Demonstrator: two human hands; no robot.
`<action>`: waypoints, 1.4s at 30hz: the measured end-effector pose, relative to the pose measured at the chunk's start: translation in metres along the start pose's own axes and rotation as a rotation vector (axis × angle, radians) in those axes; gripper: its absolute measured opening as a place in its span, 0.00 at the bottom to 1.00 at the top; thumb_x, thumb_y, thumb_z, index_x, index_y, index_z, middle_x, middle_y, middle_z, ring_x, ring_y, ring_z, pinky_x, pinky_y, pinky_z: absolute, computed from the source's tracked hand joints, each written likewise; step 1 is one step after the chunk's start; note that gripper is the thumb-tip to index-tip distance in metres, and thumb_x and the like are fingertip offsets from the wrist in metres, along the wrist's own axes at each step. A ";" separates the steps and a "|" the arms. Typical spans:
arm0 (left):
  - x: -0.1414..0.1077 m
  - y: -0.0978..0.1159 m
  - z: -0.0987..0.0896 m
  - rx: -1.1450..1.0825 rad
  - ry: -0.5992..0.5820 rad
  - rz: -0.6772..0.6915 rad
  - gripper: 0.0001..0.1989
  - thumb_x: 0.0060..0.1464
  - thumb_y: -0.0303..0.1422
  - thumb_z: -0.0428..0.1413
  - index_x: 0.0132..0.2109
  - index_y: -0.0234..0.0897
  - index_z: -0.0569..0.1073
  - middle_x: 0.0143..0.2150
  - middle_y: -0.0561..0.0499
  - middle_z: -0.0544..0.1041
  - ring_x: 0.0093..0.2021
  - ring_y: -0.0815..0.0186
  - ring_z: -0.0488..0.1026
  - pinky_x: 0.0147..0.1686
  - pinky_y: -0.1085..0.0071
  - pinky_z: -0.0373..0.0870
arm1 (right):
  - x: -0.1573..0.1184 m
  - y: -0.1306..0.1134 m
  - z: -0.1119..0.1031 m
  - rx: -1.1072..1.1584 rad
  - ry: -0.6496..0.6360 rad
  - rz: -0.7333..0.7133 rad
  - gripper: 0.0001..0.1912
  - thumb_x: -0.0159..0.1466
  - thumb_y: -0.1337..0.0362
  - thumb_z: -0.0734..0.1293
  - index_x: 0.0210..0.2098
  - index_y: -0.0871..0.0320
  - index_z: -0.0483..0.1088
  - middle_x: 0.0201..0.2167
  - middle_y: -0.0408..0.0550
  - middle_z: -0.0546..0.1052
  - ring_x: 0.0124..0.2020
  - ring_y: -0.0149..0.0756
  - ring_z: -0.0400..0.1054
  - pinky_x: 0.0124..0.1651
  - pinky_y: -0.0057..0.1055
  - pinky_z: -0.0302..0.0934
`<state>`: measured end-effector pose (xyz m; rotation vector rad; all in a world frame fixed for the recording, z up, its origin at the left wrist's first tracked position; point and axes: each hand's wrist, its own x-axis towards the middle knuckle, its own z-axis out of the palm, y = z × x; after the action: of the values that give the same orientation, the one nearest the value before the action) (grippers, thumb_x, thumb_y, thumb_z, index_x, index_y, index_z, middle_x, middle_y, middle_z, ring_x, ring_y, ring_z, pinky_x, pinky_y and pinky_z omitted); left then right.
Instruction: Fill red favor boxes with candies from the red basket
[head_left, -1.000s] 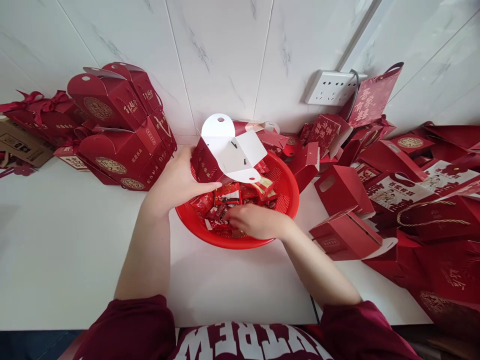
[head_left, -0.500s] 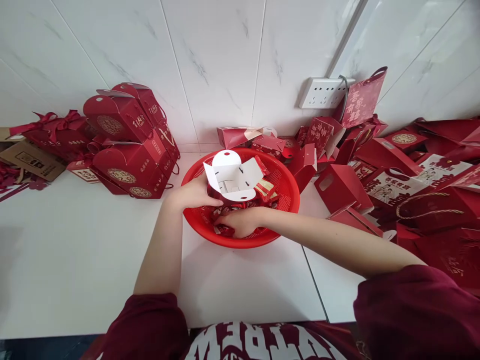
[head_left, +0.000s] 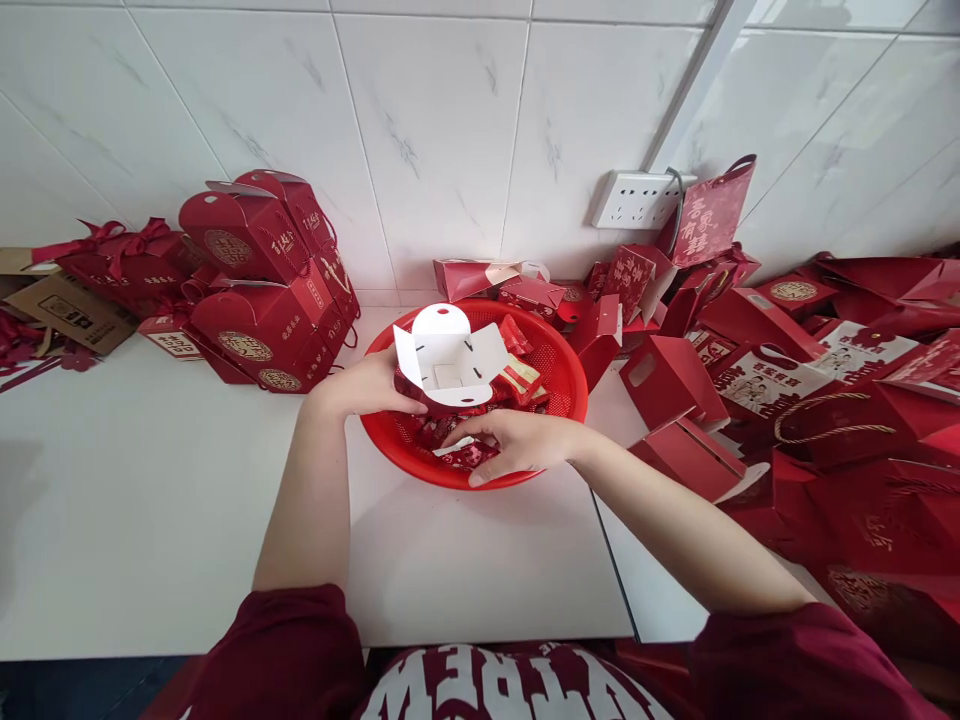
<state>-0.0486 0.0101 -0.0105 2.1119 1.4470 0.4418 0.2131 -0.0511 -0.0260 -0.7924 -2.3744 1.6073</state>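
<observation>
My left hand (head_left: pixel 375 384) grips an open red gift box (head_left: pixel 448 362) by its left side and holds it over the basket. The white inside of the box shows, its flaps folded outward. A red plastic basket (head_left: pixel 574 375) stands on the white table, with small wrapped packets (head_left: pixel 466 456) in its bottom. Above these packets, at the basket's near side, my right hand (head_left: pixel 504 445) is spread with thumb and fingers apart and nothing held between them. Red and yellow packets (head_left: pixel 521 377) lie at the right of the box.
Stacked red boxes (head_left: pixel 259 330) stand at the left, beside a brown carton (head_left: pixel 75 312). Many red boxes and bags (head_left: pixel 795 380) crowd the right side. A white power strip (head_left: pixel 637 200) is on the tiled wall behind.
My right hand has lifted from the packets, its fingers now apart. My left hand and the box have shifted slightly left in the picture, and the view has tilted up a little.
</observation>
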 end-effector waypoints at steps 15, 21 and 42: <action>-0.031 0.020 0.036 -0.082 0.008 0.169 0.41 0.44 0.40 0.65 0.66 0.45 0.64 0.65 0.46 0.70 0.61 0.47 0.71 0.56 0.56 0.72 | -0.051 -0.034 -0.011 0.349 0.494 -0.214 0.16 0.62 0.61 0.73 0.48 0.56 0.71 0.41 0.47 0.79 0.43 0.37 0.75 0.48 0.36 0.72; -0.035 0.023 0.035 0.014 -0.058 0.024 0.38 0.45 0.44 0.63 0.65 0.50 0.66 0.58 0.50 0.76 0.55 0.48 0.76 0.47 0.60 0.76 | -0.022 -0.023 -0.009 0.532 0.446 -0.121 0.18 0.66 0.54 0.69 0.52 0.55 0.71 0.46 0.49 0.79 0.45 0.39 0.76 0.46 0.37 0.75; -0.025 0.017 0.013 -0.146 -0.075 0.126 0.29 0.45 0.39 0.66 0.56 0.47 0.74 0.54 0.55 0.79 0.55 0.52 0.76 0.54 0.60 0.75 | -0.021 -0.013 -0.018 0.141 0.851 -0.224 0.24 0.66 0.62 0.67 0.60 0.49 0.65 0.63 0.49 0.69 0.50 0.39 0.74 0.53 0.39 0.72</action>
<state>-0.0378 -0.0215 -0.0103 2.0869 1.2072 0.4954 0.2345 -0.0506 -0.0036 -0.9017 -1.6488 1.0290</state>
